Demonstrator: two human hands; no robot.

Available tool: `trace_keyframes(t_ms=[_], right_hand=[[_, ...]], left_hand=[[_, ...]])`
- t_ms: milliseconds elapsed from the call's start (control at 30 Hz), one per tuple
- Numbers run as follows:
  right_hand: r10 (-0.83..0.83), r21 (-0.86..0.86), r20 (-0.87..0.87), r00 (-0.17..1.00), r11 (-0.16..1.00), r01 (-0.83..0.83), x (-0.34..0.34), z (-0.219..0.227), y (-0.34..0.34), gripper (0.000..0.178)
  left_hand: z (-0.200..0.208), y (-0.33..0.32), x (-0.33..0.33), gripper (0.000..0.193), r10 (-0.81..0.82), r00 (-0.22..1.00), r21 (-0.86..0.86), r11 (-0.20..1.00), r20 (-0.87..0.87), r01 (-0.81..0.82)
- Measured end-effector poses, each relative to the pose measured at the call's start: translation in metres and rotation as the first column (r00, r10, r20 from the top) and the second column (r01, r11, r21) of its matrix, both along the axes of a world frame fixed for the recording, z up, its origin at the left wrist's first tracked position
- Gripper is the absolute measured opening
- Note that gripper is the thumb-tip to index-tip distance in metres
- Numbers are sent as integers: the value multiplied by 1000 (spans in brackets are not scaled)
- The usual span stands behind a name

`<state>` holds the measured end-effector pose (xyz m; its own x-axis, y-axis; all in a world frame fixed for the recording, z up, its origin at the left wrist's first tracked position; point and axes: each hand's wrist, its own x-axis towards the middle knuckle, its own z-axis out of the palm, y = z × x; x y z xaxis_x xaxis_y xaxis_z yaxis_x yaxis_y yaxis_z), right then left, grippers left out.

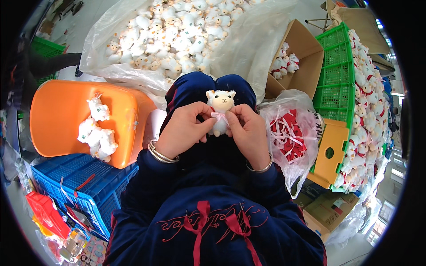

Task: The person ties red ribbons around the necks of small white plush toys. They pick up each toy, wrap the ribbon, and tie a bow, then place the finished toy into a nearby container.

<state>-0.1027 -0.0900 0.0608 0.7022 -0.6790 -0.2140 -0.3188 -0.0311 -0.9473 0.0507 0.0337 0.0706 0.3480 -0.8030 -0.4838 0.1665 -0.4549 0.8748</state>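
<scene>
- Head view: toy point(221, 101) upright between both hands, in front of the lap, face up to the camera.
- Ribbon point(218, 115), pink, sat across its chest under the chin; looked like a bow partly shaped, knot hidden by fingers.
- Left hand point(185, 127): thumb and forefinger pinched on the ribbon's left side.
- Right hand point(249, 134): thumb and forefinger clamped at its right side, against the toy.
- Progress, judged: ribbon on, bow likely near done; toy not yet set down.
- Toy: plush, white fuzzy body, cream face, rounded.
- Spare ribbons point(289, 139): red and pale thin strips, tangled in a thin crinkly bag, right of the lap.
- Heap point(177, 37): many white toys in a big clear plastic sheet ahead; no ribbons made out.
- Chair point(51, 119): smooth orange plastic, curved, few white toys on it.
- Carton point(310, 48): brown cardboard, toys with red neckwear inside.
- Pile point(363, 113): many red-trimmed toys beyond the green mesh crate point(335, 66).
- Blue crate point(73, 170): latticed plastic, lower left.
</scene>
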Motion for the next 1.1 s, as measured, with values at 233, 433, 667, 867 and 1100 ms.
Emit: trace_keyframes(t_ms=[233,433,667,867,1100], right_hand=[[26,-48,-22,999,998,-27,1,4,2,14],[40,-62,-30,999,997,-42,-1,3,4,13],[54,-118,-14,998,991,-55,-2,2,7,11],[76,-147,-27,997,986,-79,0,3,9,11],[70,-153,4,998,986,-69,-1,-3,11,10]], left_hand=[[-5,4,-3,16,88,995,-48,995,42,-85],[-16,9,-10,15,99,994,-150,984,45,-91],[-2,9,-17,13,146,988,-53,987,-56,-149],[-9,6,-23,5,230,965,-121,962,-127,-246],[-36,8,-23,6,215,950,-231,936,-225,-266]])
